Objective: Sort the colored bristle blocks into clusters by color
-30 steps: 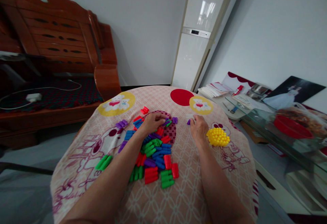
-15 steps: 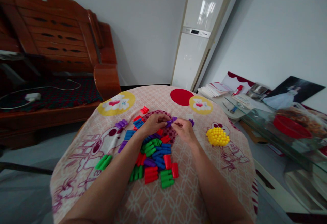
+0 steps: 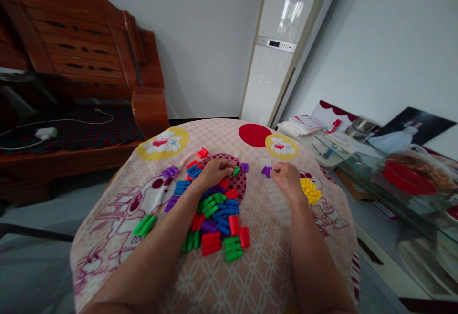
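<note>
Lying right of the frame's centre, the purple pieces (image 3: pixel 266 171) sit just left of the bunched right hand (image 3: pixel 288 179), well apart from the left hand (image 3: pixel 213 172), which curls beside a green piece (image 3: pixel 236 171), though whether either hand pinches anything I cannot tell

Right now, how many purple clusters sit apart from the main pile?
3: one left of the pile, one just right of the left hand, one by the right hand's fingers. Hands may hide more.
</note>
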Motion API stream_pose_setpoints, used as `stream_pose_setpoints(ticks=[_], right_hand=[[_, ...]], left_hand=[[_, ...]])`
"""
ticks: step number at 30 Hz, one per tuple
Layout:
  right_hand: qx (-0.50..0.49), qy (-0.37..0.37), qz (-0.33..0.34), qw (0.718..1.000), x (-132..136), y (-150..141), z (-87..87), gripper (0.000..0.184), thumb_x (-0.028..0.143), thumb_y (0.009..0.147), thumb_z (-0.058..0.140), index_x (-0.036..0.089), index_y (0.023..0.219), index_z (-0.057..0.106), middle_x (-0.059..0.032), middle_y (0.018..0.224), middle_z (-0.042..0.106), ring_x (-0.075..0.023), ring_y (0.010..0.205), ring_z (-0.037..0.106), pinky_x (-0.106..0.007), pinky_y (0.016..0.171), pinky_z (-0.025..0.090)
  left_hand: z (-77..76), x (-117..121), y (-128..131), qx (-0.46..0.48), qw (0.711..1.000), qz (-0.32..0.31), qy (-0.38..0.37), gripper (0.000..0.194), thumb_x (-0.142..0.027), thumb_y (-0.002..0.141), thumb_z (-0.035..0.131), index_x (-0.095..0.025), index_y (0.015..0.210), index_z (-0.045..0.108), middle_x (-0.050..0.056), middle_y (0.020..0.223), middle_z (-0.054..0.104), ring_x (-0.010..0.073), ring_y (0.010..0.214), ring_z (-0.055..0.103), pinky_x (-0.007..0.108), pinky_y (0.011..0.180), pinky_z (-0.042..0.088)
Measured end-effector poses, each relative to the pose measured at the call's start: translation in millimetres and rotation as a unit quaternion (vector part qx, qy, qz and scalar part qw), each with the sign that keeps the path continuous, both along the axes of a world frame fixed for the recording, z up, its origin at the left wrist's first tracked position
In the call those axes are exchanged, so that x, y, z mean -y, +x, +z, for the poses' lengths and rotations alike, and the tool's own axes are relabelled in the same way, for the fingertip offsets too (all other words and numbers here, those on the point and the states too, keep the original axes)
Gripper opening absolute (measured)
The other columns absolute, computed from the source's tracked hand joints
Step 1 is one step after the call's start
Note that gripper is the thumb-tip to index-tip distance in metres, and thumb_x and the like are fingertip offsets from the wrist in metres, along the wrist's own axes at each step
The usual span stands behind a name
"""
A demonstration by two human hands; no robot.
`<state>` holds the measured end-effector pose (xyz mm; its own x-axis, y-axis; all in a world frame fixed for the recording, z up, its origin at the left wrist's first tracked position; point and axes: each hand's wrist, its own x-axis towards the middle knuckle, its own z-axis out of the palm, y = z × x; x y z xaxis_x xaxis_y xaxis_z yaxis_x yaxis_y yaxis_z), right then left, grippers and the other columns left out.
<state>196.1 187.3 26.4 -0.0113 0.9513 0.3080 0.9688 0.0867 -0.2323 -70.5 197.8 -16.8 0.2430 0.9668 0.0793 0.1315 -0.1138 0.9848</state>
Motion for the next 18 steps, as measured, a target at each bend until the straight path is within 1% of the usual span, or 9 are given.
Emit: stream_pose_setpoints(ticks=[4,9,12,14,16,18], right_hand=[[0.038,-0.013,-0.004,0.999,-1,-5,-5.8,0.022,0.027,0.08,0.058,0.018,0.068,0.074,-0.0095,0.072,0.073,-0.0183,0.069,0.063,-0.027,0.058,0.032],[0.074,-0.029,-0.009,0.997,-2,-6,-10.8,0.019,0.026,0.082,0.06,0.018,0.074,0.075,-0.011,0.078,0.074,-0.0194,0.072,0.065,-0.027,0.06,0.035],[0.084,-0.03,-0.007,0.996,-1,-6,-9.7,0.021,0.031,0.084,0.063,0.018,0.072,0.075,-0.0119,0.078,0.073,-0.0204,0.074,0.066,-0.027,0.062,0.038],[0.071,-0.015,0.002,0.997,-1,-9,-8.9,0.024,0.035,0.086,0.062,0.018,0.074,0.074,-0.0124,0.078,0.073,-0.0213,0.075,0.066,-0.028,0.064,0.04],[0.034,0.004,0.05,0.998,-2,-17,-11.7,0.024,0.034,0.089,0.058,0.018,0.083,0.074,-0.0117,0.081,0.073,-0.0216,0.078,0.066,-0.029,0.069,0.044],[-0.014,0.023,0.138,0.99,-3,-31,-20.8,0.026,0.029,0.091,0.053,0.017,0.102,0.072,-0.0125,0.097,0.073,-0.0223,0.092,0.066,-0.031,0.081,0.047]], left_hand=[[1.2,1,-1,-0.007,1.0,0.0,0.001,0.023,-0.033,0.071,0.067,-0.017,0.088,0.07,0.003,0.071,0.072,0.017,0.062,0.067,0.029,0.062,0.055],[-0.8,-1,-2,-0.003,1.0,-0.002,0.001,0.024,-0.035,0.071,0.068,-0.018,0.087,0.07,0.002,0.072,0.072,0.0167,0.062,0.067,0.03,0.062,0.055],[-2.2,-2,-2,0.0,1.0,0.002,-0.006,0.023,-0.034,0.071,0.068,-0.018,0.088,0.07,0.002,0.071,0.072,0.0169,0.062,0.067,0.03,0.061,0.055],[-2.4,-2,-2,-0.002,1.0,0.006,-0.009,0.022,-0.033,0.071,0.067,-0.018,0.087,0.07,0.002,0.07,0.072,0.0167,0.061,0.067,0.029,0.061,0.055],[-2.0,-2,-2,-0.004,1.0,0.008,-0.008,0.021,-0.032,0.071,0.067,-0.018,0.087,0.07,0.002,0.069,0.071,0.0163,0.061,0.066,0.028,0.06,0.055],[-1.5,-1,-2,-0.003,1.0,0.007,-0.005,0.022,-0.032,0.071,0.067,-0.017,0.087,0.07,0.002,0.069,0.071,0.0162,0.06,0.066,0.028,0.06,0.055]])
